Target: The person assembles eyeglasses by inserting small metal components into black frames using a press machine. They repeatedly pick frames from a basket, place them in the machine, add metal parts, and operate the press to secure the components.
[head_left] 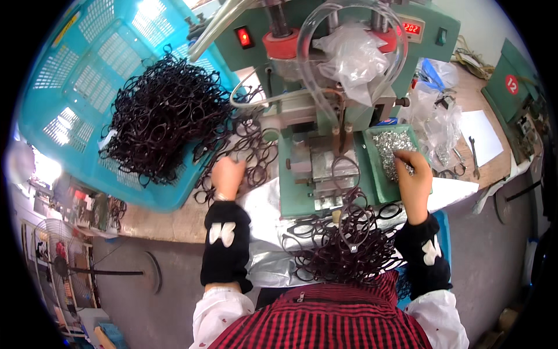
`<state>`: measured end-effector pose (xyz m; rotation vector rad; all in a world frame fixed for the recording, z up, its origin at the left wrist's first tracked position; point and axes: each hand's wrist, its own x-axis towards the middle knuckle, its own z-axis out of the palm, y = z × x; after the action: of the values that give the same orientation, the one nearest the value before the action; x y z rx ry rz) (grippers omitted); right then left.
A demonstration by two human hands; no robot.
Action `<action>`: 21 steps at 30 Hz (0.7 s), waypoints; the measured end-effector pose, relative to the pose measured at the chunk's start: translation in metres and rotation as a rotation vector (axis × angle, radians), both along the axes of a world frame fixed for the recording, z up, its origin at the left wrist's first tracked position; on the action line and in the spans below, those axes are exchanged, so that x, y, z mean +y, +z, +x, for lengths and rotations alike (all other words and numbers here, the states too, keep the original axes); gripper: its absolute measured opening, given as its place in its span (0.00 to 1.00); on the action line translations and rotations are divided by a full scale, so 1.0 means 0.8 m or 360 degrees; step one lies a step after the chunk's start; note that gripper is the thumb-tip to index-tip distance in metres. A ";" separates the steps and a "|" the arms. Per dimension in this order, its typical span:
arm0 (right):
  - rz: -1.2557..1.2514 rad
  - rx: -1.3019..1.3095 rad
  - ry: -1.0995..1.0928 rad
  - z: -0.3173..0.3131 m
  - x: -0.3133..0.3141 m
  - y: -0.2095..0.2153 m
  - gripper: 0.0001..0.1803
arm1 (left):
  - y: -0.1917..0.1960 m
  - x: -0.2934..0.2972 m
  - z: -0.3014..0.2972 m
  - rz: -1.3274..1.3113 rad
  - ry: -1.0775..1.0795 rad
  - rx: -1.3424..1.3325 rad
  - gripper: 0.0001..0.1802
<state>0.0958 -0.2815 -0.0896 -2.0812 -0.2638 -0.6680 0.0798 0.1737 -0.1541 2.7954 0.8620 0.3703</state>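
Observation:
My left hand (228,177) is closed, its fingers curled down at the edge of some loose dark eyeglass frames (254,152) on the table. Whatever it may grip is hidden under the fingers. Over a green tray (381,185) of small silvery metal parts (394,142), my right hand (414,177) has thumb and fingers pinched together among the parts. Anything in that pinch is too small to make out. Between my hands stands a green press machine (296,200) with a metal fixture (334,171). One thin dark frame (347,168) rests at the fixture.
A blue plastic basket (67,136) on the left holds a big heap of dark frames (165,113). More frames (349,244) pile up in front of my body. Clear plastic bags (433,119), a wrench (474,157) and white paper (482,136) lie right. A clear hose (302,52) loops overhead.

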 end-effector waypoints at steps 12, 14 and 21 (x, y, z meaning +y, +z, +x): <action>0.0131 0.0074 0.0342 -0.052 0.009 0.079 0.08 | 0.161 0.061 -0.037 -0.1631 -0.0157 -0.0078 0.15; 0.0191 -0.0055 0.0565 -0.027 0.053 0.103 0.10 | 0.152 0.084 -0.039 -0.1937 -0.0327 -0.0126 0.16; 0.1036 0.0451 0.0674 -0.019 0.102 0.072 0.24 | 0.124 0.000 -0.067 -0.1886 -0.0320 -0.0677 0.12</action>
<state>0.0807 -0.2002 -0.0318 -1.4059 -0.2697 -0.1580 0.0264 0.1738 -0.0549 1.5953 0.4406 0.2655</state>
